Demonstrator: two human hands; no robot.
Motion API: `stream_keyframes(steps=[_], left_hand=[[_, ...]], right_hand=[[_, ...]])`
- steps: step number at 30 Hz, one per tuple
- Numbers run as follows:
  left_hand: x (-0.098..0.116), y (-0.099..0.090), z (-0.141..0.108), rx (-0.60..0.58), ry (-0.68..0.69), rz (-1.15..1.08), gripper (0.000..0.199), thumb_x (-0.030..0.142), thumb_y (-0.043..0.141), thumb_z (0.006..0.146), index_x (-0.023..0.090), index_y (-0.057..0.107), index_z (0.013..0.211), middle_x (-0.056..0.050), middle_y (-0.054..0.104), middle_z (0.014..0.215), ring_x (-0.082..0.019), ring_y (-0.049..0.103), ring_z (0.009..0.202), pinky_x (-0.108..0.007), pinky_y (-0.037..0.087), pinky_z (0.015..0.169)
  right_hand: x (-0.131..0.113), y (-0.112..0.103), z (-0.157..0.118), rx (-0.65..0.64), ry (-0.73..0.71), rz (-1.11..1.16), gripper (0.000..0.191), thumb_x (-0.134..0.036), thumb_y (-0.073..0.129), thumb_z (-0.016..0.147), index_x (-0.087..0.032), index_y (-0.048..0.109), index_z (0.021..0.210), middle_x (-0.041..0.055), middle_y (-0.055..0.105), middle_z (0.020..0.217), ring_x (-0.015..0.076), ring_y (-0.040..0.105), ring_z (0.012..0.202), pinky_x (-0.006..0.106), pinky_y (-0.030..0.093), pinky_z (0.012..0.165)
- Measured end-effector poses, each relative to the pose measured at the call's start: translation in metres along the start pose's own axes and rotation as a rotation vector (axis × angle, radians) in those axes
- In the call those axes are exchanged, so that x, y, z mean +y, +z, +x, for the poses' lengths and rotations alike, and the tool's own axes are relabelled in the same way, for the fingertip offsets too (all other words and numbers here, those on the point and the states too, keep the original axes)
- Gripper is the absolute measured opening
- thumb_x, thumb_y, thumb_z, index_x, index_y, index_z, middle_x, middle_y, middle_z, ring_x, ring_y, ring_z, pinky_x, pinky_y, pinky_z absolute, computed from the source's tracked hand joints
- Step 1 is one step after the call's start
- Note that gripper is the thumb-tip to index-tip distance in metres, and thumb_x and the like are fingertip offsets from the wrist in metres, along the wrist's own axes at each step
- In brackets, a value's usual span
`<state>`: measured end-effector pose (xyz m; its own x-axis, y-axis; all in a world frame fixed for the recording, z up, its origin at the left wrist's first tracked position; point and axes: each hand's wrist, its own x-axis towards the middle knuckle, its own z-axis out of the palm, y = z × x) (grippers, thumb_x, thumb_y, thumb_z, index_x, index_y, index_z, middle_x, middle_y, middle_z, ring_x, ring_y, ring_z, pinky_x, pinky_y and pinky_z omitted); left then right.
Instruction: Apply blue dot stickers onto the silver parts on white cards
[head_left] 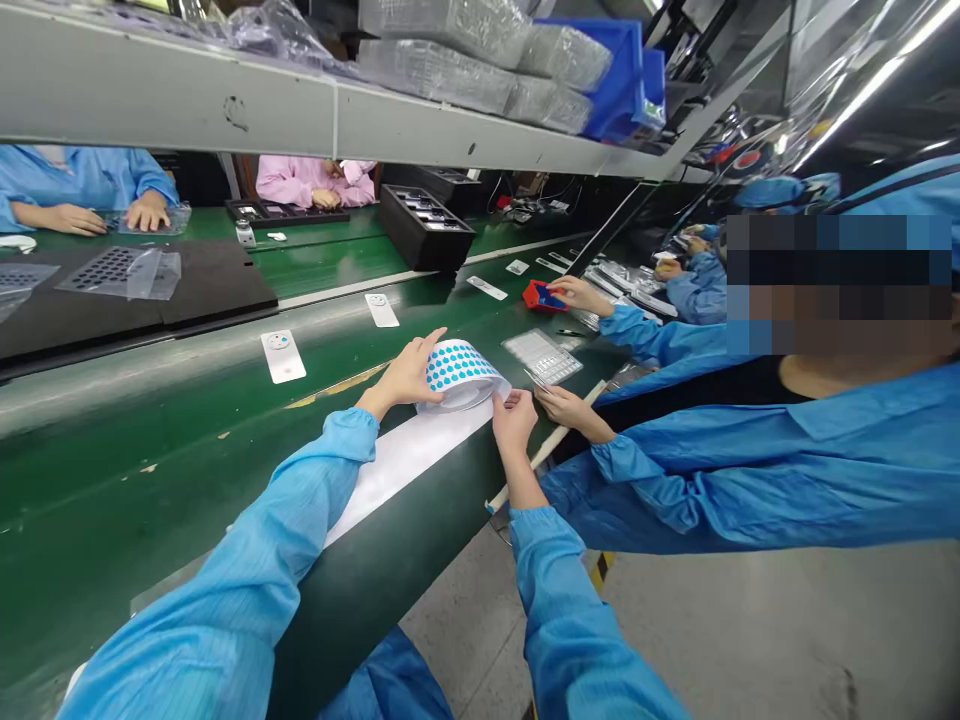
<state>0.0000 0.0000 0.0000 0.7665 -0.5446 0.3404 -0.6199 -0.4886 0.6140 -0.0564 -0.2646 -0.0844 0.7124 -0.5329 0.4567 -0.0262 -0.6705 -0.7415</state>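
A roll of white stickers (461,365) printed with rows of blue drop-like shapes rests on the green bench. My left hand (407,374) grips the roll's left side, with the fingers curved over its edge. At the roll's right edge, my right hand (515,420) is closed in a pinch on the strip's margin; the fingertips are partly hidden. A plain white length of the strip (397,465) runs from beneath the roll toward me, passing under my left sleeve.
White cards (283,357) lie along the green belt (330,340). On my right a co-worker holds tweezers near a clear sheet of small parts (541,356) and a red holder (541,296). Other people sit opposite, near a black box (426,228). A shelf beam (300,110) crosses overhead.
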Motion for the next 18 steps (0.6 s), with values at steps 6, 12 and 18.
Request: stream_keyframes(steps=[6,12,18], left_hand=[[0.013,-0.055,-0.012,-0.107,-0.008,0.267,0.112,0.05,0.081,0.066,0.026,0.033,0.164,-0.013,0.055,0.129,-0.038,0.052,0.125,-0.049,0.052,0.099],[0.013,-0.095,-0.026,-0.161,-0.031,0.44,0.105,0.048,0.079,0.067,0.024,0.039,0.161,-0.014,0.058,0.126,-0.037,0.054,0.12,-0.046,0.052,0.095],[0.016,-0.12,-0.032,-0.193,-0.012,0.612,0.091,0.054,0.082,0.067,0.023,0.057,0.149,-0.015,0.058,0.122,-0.037,0.052,0.114,-0.049,0.045,0.1]], right_hand=[[-0.021,0.012,-0.004,-0.133,-0.107,0.079,0.045,-0.059,0.061,0.091,-0.018,0.069,0.076,0.0112,0.074,0.078,0.0248,0.065,0.07,0.038,0.052,0.075],[-0.04,0.02,-0.024,-0.179,-0.176,0.129,0.039,-0.044,0.054,0.097,-0.015,0.081,0.093,0.0112,0.077,0.089,0.0241,0.068,0.079,0.038,0.053,0.079],[-0.054,0.023,-0.034,-0.081,-0.156,0.128,0.034,-0.038,0.057,0.098,-0.013,0.077,0.11,0.0087,0.073,0.086,0.0218,0.067,0.073,0.037,0.056,0.074]])
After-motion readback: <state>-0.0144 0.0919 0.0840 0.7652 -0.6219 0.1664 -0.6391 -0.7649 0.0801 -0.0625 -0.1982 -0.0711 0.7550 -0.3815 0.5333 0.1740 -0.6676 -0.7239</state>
